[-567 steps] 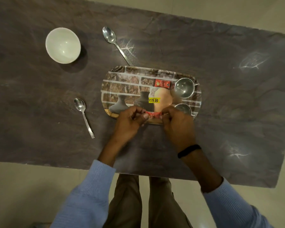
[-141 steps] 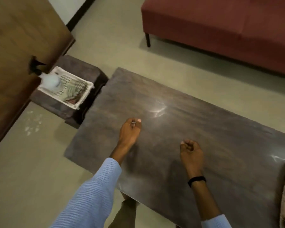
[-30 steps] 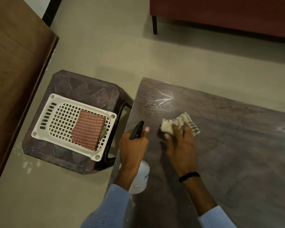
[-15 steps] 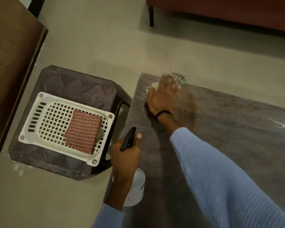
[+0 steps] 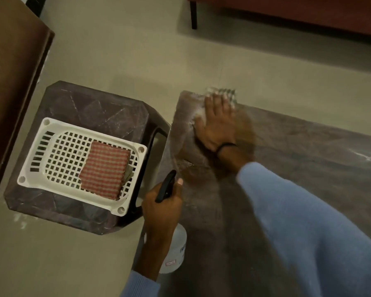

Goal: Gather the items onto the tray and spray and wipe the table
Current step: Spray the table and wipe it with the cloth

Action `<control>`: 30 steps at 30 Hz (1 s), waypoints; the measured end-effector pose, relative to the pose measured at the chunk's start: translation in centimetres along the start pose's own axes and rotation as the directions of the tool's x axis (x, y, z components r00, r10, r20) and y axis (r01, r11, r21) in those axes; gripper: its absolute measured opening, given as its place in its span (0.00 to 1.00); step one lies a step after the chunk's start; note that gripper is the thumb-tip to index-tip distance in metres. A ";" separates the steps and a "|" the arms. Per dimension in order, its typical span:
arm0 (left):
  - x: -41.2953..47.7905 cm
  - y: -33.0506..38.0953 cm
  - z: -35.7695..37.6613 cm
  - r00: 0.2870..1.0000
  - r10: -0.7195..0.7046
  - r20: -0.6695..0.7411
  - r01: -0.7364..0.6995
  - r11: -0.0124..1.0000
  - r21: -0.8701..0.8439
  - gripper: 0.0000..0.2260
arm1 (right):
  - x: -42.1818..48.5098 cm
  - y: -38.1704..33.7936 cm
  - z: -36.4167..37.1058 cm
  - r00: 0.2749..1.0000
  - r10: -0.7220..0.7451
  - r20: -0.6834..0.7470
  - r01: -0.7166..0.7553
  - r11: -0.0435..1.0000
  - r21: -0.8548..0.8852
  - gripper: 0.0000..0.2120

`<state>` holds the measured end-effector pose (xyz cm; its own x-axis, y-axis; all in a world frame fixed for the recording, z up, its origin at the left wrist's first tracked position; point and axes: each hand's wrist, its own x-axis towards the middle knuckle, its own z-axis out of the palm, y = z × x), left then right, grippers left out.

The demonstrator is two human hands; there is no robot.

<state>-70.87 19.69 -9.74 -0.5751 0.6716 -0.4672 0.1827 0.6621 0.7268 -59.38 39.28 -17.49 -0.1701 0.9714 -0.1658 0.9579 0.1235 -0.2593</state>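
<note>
My right hand (image 5: 217, 123) lies flat on a striped grey-white cloth (image 5: 227, 94) at the far left corner of the dark stone table (image 5: 298, 159), pressing it down with straight fingers. Only the cloth's far edge shows past the fingertips. My left hand (image 5: 162, 207) grips a white spray bottle (image 5: 175, 251) by its black trigger head (image 5: 165, 185) at the table's near left edge. The tray with the gathered items is out of view.
A dark plastic stool (image 5: 90, 116) stands left of the table and bears a white perforated basket (image 5: 51, 133) with a folded red-checked cloth (image 5: 106, 169). A wooden panel (image 5: 11, 71) rises at far left. A red sofa (image 5: 298, 11) stands beyond the bare floor.
My right hand slid the cloth from the table's middle-left to the far left corner over the sprayed patch. In the last half second it barely moved. The left hand keeps the bottle.
</note>
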 end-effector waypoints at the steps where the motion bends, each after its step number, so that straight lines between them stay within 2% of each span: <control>1: 0.0 -0.2 0.1 1.000 -0.004 -0.001 0.004 1.000 -0.005 0.13 | 0.0 -2.0 0.4 0.999 -0.043 0.017 0.043 0.999 0.010 0.35; 2: 0.0 -0.2 0.1 1.000 -0.010 -0.004 0.009 1.000 -0.009 0.12 | -1.1 -3.7 0.6 0.990 -0.141 0.030 0.140 0.990 0.009 0.35; 4: -0.1 -0.5 0.0 1.000 -0.001 -0.014 0.001 1.000 -0.008 0.12 | -5.6 -4.4 1.0 0.918 -0.387 0.086 0.390 0.921 -0.013 0.33; 6: -0.2 -0.8 -0.2 0.999 -0.023 -0.022 0.023 1.000 -0.019 0.12 | -10.0 -1.7 1.1 0.849 -0.509 0.143 0.515 0.857 -0.008 0.30; 8: -0.1 -0.9 -0.5 0.999 -0.036 -0.027 0.036 0.999 -0.027 0.13 | -11.1 2.5 0.7 0.891 -0.435 0.133 0.443 0.896 -0.036 0.29; 10: -0.3 -1.0 -0.5 0.999 -0.025 -0.025 0.025 0.999 -0.022 0.13 | -8.5 5.6 -0.4 0.964 -0.254 0.082 0.259 0.964 -0.063 0.29; 12: -0.4 -1.1 -0.4 1.000 -0.016 -0.020 0.016 1.000 -0.008 0.12 | -4.2 5.1 -1.5 0.994 -0.108 0.035 0.110 0.991 -0.070 0.29; 14: -0.5 -1.2 -0.2 0.999 -0.038 -0.010 0.038 0.999 0.003 0.12 | 0.0 1.5 -1.4 0.997 -0.078 0.023 0.079 0.996 -0.045 0.29; 16: -0.7 -1.5 -0.1 0.999 -0.048 -0.002 0.048 0.999 0.005 0.12 | 1.6 -2.6 -0.9 0.993 -0.108 0.036 0.109 0.994 -0.020 0.30; 18: -1.2 -1.5 -0.2 0.999 -0.039 -0.013 0.039 0.999 -0.005 0.12 | -0.2 -4.8 -0.5 0.973 -0.228 0.029 0.229 0.972 -0.045 0.30; 19: -1.4 -1.7 -0.3 0.999 -0.039 -0.019 0.039 0.999 -0.002 0.12 | -2.6 -5.0 -0.3 0.946 -0.322 0.030 0.323 0.945 -0.050 0.30; 21: -1.8 -1.9 -0.6 0.999 -0.042 -0.020 0.042 0.999 0.010 0.12 | -9.4 -3.5 0.3 0.845 -0.526 0.095 0.530 0.847 -0.024 0.29; 23: -2.1 -2.0 -1.0 0.999 -0.038 -0.022 0.038 0.999 0.003 0.12 | -15.4 -0.2 1.0 0.778 -0.609 0.154 0.616 0.788 0.001 0.29; 25: -2.4 -2.2 -1.4 0.998 -0.043 -0.034 0.043 0.999 0.001 0.12 | -16.3 3.9 0.9 0.829 -0.545 0.126 0.553 0.832 -0.039 0.29; 27: -2.6 -2.6 -1.7 0.998 -0.049 -0.043 0.048 0.999 -0.010 0.12 | -13.6 5.7 0.2 0.931 -0.356 0.083 0.361 0.930 -0.060 0.28; 29: -2.8 -3.2 -1.8 0.997 -0.052 -0.053 0.052 0.999 0.001 0.13 | -9.1 4.5 -0.6 0.984 -0.177 0.032 0.179 0.982 -0.068 0.29; 30: -2.8 -3.4 -1.7 0.996 -0.053 -0.065 0.053 0.999 0.004 0.13 | -7.0 3.1 -0.5 0.991 -0.136 0.015 0.136 0.990 -0.048 0.30</control>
<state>-71.27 14.95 -10.05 -0.6348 0.6124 -0.4711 0.1551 0.6983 0.6988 -55.14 32.93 -16.61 -0.3017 0.9426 -0.1430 0.9358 0.2642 -0.2334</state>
